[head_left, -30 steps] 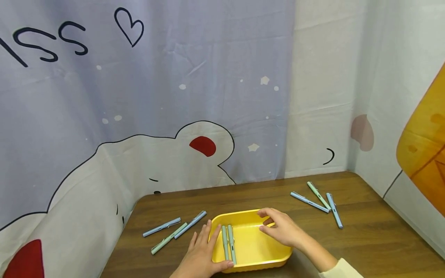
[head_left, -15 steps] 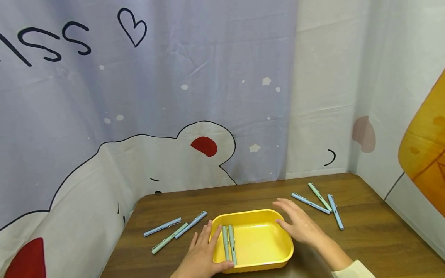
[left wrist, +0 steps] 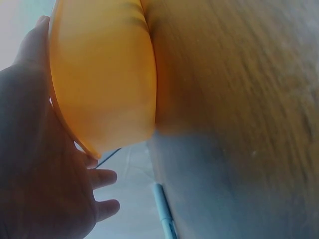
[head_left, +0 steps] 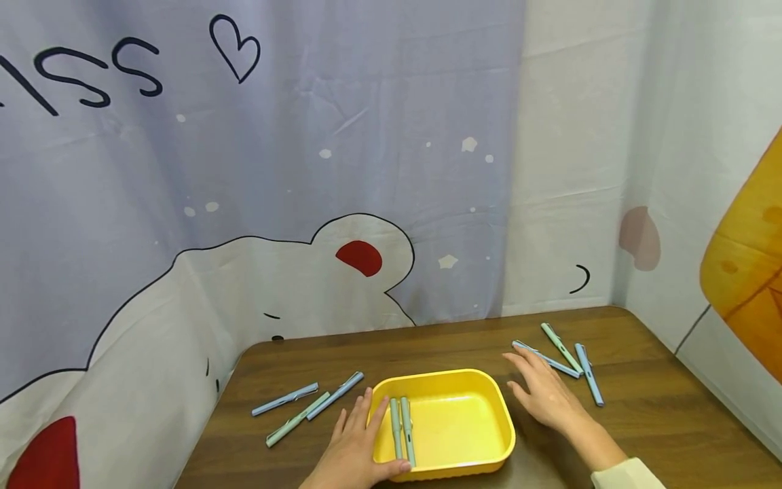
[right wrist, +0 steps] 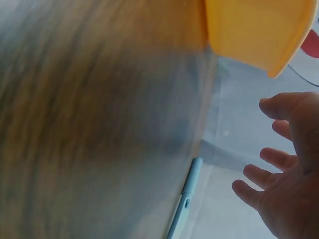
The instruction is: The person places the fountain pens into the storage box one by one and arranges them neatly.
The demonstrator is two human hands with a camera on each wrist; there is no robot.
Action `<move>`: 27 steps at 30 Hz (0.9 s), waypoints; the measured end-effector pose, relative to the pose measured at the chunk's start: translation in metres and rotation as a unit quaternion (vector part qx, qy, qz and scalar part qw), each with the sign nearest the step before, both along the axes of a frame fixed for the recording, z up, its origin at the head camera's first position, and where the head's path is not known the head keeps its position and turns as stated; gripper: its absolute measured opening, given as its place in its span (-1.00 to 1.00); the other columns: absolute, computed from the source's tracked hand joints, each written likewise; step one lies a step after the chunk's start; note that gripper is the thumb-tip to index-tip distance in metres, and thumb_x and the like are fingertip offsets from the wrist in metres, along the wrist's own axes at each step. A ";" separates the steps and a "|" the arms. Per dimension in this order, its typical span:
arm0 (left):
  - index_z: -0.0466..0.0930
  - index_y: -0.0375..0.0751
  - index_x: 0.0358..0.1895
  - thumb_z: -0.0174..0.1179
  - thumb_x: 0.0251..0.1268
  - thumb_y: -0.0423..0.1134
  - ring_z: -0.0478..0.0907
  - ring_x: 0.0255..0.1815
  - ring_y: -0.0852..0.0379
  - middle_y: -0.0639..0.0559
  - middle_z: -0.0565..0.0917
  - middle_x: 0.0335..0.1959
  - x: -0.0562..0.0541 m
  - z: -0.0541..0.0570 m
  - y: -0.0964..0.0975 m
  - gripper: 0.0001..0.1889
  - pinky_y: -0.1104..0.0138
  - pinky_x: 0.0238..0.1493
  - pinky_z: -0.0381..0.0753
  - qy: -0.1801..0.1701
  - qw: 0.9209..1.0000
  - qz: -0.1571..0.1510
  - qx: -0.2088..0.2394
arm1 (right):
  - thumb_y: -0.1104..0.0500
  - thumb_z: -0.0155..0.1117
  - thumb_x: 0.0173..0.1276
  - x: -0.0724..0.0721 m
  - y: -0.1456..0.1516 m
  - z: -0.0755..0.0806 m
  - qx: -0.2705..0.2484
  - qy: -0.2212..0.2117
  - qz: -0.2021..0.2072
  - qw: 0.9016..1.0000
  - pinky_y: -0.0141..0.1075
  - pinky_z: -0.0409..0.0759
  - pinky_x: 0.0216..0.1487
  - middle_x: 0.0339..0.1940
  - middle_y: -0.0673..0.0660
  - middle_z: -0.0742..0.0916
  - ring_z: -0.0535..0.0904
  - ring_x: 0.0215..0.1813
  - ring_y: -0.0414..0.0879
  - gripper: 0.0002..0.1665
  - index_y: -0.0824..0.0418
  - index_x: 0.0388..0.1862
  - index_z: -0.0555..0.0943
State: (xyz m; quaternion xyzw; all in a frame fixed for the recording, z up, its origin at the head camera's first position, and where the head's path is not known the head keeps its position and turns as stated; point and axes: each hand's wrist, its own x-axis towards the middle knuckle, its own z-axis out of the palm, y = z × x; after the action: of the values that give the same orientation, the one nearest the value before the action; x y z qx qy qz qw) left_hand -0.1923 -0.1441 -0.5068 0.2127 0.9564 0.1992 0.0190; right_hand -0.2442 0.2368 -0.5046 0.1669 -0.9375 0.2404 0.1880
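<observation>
A yellow plastic tray point(head_left: 455, 435) stands near the table's front, with two green pens point(head_left: 407, 431) lying side by side at its left end. My left hand point(head_left: 354, 445) rests on the tray's left rim, fingers spread and straight, thumb over the front edge. To the right of the tray my right hand point(head_left: 546, 394) hovers with relaxed fingers and holds nothing. Its fingertips overlap the near end of a blue pen point(head_left: 552, 363) in the head view; contact cannot be told. Beside that pen lie a green pen point(head_left: 559, 345) and another blue pen point(head_left: 589, 377).
Left of the tray, two blue pens point(head_left: 284, 399) and a green pen point(head_left: 296, 420) lie on the brown wooden table point(head_left: 427, 343). A printed curtain point(head_left: 275, 170) hangs behind the table and along its sides.
My right hand has moved from over the tray's right side rightward toward the pens at the right. The left hand has stayed on the tray's rim.
</observation>
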 end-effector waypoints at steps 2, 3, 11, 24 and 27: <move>0.02 -0.10 0.64 0.16 0.08 0.58 -0.02 0.61 -0.34 -0.29 -0.09 0.65 0.000 0.000 0.000 0.19 -0.35 0.48 -0.04 0.000 1.000 0.000 0.001 | 0.27 0.42 0.32 -0.001 0.002 -0.002 0.009 0.002 -0.004 1.000 0.29 0.40 0.32 0.44 0.38 0.46 0.37 0.41 0.41 -0.37 0.27 0.36 0.49; 0.02 -0.10 0.64 0.16 0.08 0.58 -0.02 0.61 -0.34 -0.29 -0.09 0.66 0.000 0.000 0.000 0.18 -0.35 0.48 -0.04 0.000 1.000 0.000 0.001 | 0.27 0.43 0.32 -0.002 0.003 -0.003 0.016 0.003 -0.007 1.000 0.29 0.40 0.32 0.43 0.38 0.46 0.38 0.40 0.40 -0.35 0.27 0.37 0.48; 0.01 -0.07 0.64 0.16 0.07 0.59 -0.01 0.61 -0.34 -0.26 -0.09 0.66 -0.002 -0.002 0.000 0.19 -0.35 0.48 -0.03 0.002 1.000 0.000 -0.002 | 0.27 0.45 0.29 -0.008 0.012 -0.007 0.036 -0.011 -0.030 0.999 0.32 0.42 0.26 0.39 0.45 0.46 0.41 0.34 0.43 -0.27 0.30 0.42 0.42; 0.01 -0.08 0.64 0.15 0.08 0.58 -0.02 0.61 -0.34 -0.26 -0.11 0.66 -0.002 -0.001 -0.001 0.18 -0.35 0.48 -0.04 -0.006 1.000 0.000 -0.003 | 0.24 0.44 0.27 -0.021 0.027 -0.017 0.053 -0.040 -0.048 0.997 0.43 0.40 0.17 0.36 0.51 0.47 0.39 0.32 0.49 -0.27 0.32 0.41 0.42; 0.02 -0.10 0.64 0.17 0.09 0.56 -0.01 0.61 -0.36 -0.28 -0.10 0.66 -0.002 -0.001 -0.001 0.17 -0.36 0.46 -0.02 -0.002 1.000 -0.003 -0.003 | 0.23 0.43 0.29 -0.025 0.030 -0.017 0.053 -0.052 -0.053 0.996 0.45 0.38 0.17 0.37 0.50 0.46 0.37 0.33 0.50 -0.26 0.29 0.42 0.42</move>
State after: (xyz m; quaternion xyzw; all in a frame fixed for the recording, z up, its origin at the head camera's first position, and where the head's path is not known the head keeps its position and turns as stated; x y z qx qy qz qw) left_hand -0.1939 -0.1450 -0.5080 0.2155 0.9562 0.1969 0.0219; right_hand -0.2695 0.2666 -0.5219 0.1140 -0.9651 0.1882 0.1421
